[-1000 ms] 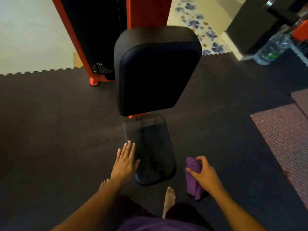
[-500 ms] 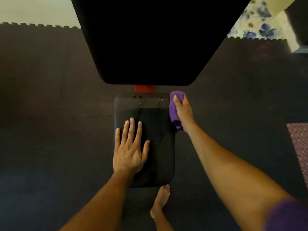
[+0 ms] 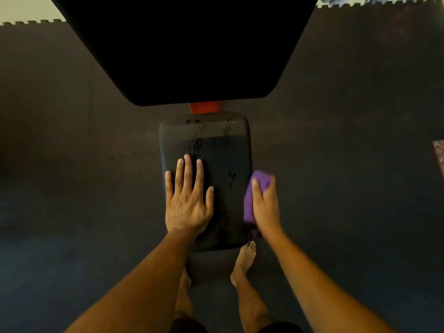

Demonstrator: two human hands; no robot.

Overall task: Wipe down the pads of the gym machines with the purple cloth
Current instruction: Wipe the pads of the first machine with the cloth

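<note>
A black seat pad lies low in the middle of the view, with wet drops and streaks on its top. My left hand rests flat on the pad's left half, fingers straight and spread. My right hand grips the folded purple cloth against the pad's right edge, near its front. A large black back pad hangs above and fills the top of the view. An orange frame piece shows between the two pads.
Dark rubber floor mats lie all around the machine. My bare feet stand just in front of the seat pad. A patterned purple mat edge shows at the far right. Pale floor lies beyond the mats at the top left.
My right hand has drawn the purple cloth back along the pad's right edge, from the far corner toward the front. My left hand stays flat on the pad. The camera has moved closer.
</note>
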